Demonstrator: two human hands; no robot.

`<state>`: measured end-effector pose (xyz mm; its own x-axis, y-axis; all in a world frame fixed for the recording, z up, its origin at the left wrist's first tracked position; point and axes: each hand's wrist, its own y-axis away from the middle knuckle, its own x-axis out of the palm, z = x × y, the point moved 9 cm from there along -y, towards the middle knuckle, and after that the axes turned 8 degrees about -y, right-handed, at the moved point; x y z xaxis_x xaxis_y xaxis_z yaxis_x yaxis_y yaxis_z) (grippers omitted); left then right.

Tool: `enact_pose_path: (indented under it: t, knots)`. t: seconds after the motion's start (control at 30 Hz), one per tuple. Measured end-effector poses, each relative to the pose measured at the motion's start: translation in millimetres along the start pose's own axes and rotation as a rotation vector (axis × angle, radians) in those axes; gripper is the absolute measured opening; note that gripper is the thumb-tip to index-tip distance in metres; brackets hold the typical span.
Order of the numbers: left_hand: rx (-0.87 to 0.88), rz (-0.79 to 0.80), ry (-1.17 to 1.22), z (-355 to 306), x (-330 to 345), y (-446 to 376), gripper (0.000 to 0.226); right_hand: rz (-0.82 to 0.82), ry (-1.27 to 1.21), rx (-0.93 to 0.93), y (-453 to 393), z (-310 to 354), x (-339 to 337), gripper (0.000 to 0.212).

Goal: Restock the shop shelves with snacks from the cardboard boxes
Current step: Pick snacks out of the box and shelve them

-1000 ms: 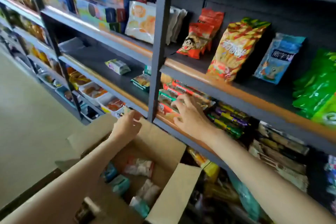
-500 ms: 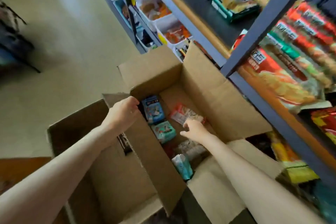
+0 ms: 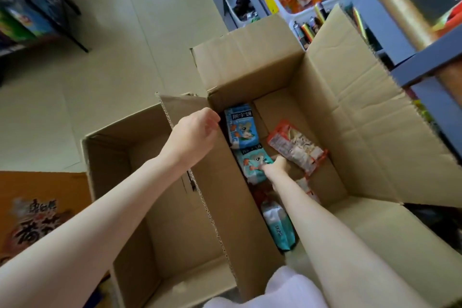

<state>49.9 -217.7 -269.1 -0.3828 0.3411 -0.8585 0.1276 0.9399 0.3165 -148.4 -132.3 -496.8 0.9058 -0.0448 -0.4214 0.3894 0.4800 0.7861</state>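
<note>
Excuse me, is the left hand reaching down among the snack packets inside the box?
No, the left hand grips the upright box flap, while the right hand reaches the teal packet.

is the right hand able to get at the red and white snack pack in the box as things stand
Probably yes. The right hand is already down in the open box, on a teal pack, and the red and white pack lies uncovered just beside it. The left hand holds the flap aside.

Both arms reach forward, left hand (image 3: 197,130) curled, right hand (image 3: 276,166) extended downward.
</note>
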Motion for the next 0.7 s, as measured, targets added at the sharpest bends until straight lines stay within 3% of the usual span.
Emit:
enact_pose_path:
  t: [0.2, 0.27, 0.43, 0.57, 0.7]
  knots:
    - [0.025, 0.038, 0.029, -30, -10, 12, 0.029, -0.101, 0.041, -0.150, 34, 52, -87, 0.029]
    - [0.055, 0.023, 0.055, -49, -21, 14, 0.029, -0.100, -0.057, -0.238, 54, 77, -122, 0.019]
    - [0.047, 0.087, 0.138, -101, -51, 24, 0.029, -0.076, -0.343, -0.469, 148, 145, -199, 0.023]
    - [0.060, 0.292, 0.534, -153, -79, 66, 0.028, -0.064, -0.615, -0.653, 259, 175, -242, 0.029]
    - [0.227, 0.393, 0.911, -202, -130, 119, 0.073, -0.058, -0.775, -0.817, 365, 171, -275, 0.030]
